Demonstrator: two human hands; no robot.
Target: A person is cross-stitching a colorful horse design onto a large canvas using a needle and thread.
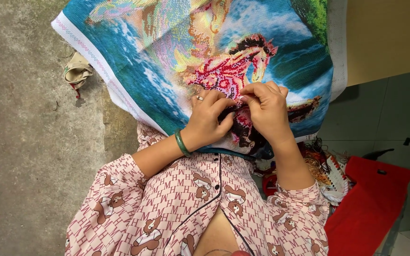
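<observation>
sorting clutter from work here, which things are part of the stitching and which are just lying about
In use:
- embroidery cloth
- left hand and right hand, pinching at the horse figure
- threads and pattern card

Lying about:
- cloth shoe on the concrete floor
- red bag

home yard: concrete floor (pixel 29 156), pajamas (pixel 186 204), tiled wall (pixel 380 118).

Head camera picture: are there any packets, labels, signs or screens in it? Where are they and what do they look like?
No packets, labels, signs or screens show.
Embroidery cloth: over the lap, big, blue with a pink horse and a white edge; both hands rest on it.
Red bag: at the picture's right, flat, plain red.
Thread pile: beside the red bag, tangled, mixed colours.
</observation>
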